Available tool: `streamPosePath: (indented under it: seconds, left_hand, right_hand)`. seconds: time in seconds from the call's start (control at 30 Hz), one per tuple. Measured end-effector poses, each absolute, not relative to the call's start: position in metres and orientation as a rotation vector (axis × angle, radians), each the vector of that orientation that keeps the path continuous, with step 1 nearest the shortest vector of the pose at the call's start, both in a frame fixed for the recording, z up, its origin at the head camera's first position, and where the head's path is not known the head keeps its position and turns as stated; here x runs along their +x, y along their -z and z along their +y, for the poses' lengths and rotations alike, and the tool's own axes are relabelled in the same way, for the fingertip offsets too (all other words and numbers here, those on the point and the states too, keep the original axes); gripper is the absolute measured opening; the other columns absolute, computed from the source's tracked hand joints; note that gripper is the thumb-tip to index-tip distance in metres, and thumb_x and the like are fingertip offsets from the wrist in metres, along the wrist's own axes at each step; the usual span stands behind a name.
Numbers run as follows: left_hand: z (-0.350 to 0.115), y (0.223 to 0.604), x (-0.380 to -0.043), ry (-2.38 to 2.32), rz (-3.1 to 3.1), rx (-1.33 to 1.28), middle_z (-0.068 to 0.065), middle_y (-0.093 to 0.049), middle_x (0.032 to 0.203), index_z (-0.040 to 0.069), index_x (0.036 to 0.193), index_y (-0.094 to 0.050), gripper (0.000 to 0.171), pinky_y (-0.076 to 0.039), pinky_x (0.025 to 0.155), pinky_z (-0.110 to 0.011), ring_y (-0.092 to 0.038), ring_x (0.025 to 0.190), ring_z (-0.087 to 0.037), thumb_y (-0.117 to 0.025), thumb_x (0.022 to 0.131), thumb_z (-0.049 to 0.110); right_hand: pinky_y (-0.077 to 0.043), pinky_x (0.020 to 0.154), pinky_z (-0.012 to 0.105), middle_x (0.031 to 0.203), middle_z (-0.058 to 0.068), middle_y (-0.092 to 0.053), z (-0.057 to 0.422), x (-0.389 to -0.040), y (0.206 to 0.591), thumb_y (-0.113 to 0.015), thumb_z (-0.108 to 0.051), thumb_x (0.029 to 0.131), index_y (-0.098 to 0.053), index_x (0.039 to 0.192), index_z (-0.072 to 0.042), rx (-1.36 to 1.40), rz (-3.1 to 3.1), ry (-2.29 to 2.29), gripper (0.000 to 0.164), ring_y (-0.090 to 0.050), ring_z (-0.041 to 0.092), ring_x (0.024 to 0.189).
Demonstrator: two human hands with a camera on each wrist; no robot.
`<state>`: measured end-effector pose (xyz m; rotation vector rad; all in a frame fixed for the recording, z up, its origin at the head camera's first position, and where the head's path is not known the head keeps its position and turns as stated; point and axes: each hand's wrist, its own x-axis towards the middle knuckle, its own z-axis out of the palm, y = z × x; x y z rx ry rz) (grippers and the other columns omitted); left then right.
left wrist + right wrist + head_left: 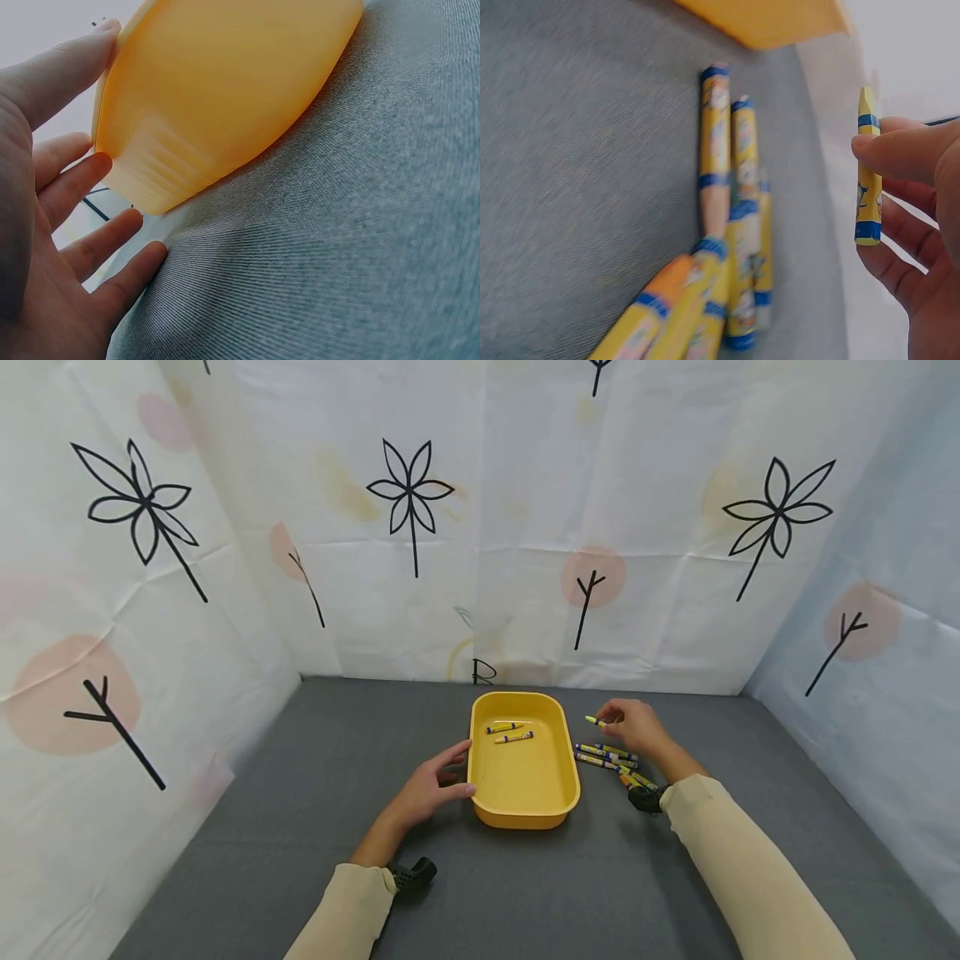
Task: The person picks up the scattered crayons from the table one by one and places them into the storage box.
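Note:
A yellow plastic tray (525, 789) stands on the grey cloth with two crayons (514, 737) lying in its far half. My left hand (431, 787) rests against the tray's left side, fingers fairly straight, thumb at the rim; the left wrist view shows the fingertips (94, 165) along the tray wall. My right hand (633, 724) pinches a yellow crayon (868, 187) between thumb and fingers, raised to the right of the tray. Below that hand lies a loose pile of crayons (607, 757) in yellow and blue wrappers, one with an orange tip (667, 279).
Grey cloth (480, 893) covers the table. White fabric walls (517, 510) printed with leaves and twigs enclose it at the back and sides. A dark wrist device (412, 872) sits on the left wrist, another (645, 798) on the right.

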<state>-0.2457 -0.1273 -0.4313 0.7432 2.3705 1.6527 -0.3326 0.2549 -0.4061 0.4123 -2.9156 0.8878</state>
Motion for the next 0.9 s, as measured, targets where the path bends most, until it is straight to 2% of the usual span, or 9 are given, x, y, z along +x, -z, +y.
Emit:
streamPosePath:
  seconds: [0.17, 0.47, 0.7, 0.9]
  left_hand:
    - [-0.128, 0.431, -0.245, -1.653, 2.374, 0.733, -0.021, -0.032, 0.152, 0.003, 0.152, -0.031, 0.07, -0.034, 0.106, -0.058, -0.036, 0.135, -0.042, -0.067, 0.092, 0.013]
    - [-0.127, 0.438, -0.25, -1.665, 2.375, 0.75, -0.018, -0.032, 0.154, 0.002, 0.151, -0.032, 0.069, -0.033, 0.106, -0.058, -0.034, 0.136, -0.042, -0.067, 0.092, 0.011]
    - [-0.132, 0.469, -0.268, -1.692, 2.415, 0.761, -0.007, -0.035, 0.153, 0.015, 0.152, -0.036, 0.071, -0.037, 0.105, -0.053, -0.039, 0.135, -0.032, -0.071, 0.09, 0.023]
    - [-0.131, 0.47, -0.267, -1.69, 2.419, 0.761, -0.006, -0.037, 0.153, 0.017, 0.151, -0.037, 0.071, -0.038, 0.105, -0.053, -0.04, 0.134, -0.032, -0.071, 0.09, 0.028]
  right_hand:
    - [-0.052, 0.075, 0.044, 0.097, 0.012, -0.063, 0.242, -0.339, 0.392, -0.066, -0.005, 0.092, -0.068, 0.105, -0.003, 0.444, -2.899, -0.9, 0.014, -0.06, 0.03, 0.089]
    - [-0.051, 0.081, 0.044, 0.103, 0.012, -0.063, 0.209, -0.345, 0.372, -0.064, -0.008, 0.094, -0.068, 0.109, -0.004, 0.451, -2.923, -0.925, 0.016, -0.059, 0.031, 0.095]
    - [-0.051, 0.081, 0.043, 0.099, 0.013, -0.064, 0.179, -0.351, 0.367, -0.064, -0.004, 0.093, -0.069, 0.108, 0.001, 0.526, -2.913, -0.971, 0.017, -0.058, 0.029, 0.092]
    - [-0.052, 0.078, 0.04, 0.099, 0.012, -0.065, 0.157, -0.355, 0.372, -0.064, -0.003, 0.093, -0.07, 0.108, -0.001, 0.583, -2.943, -0.942, 0.017, -0.059, 0.028, 0.091]
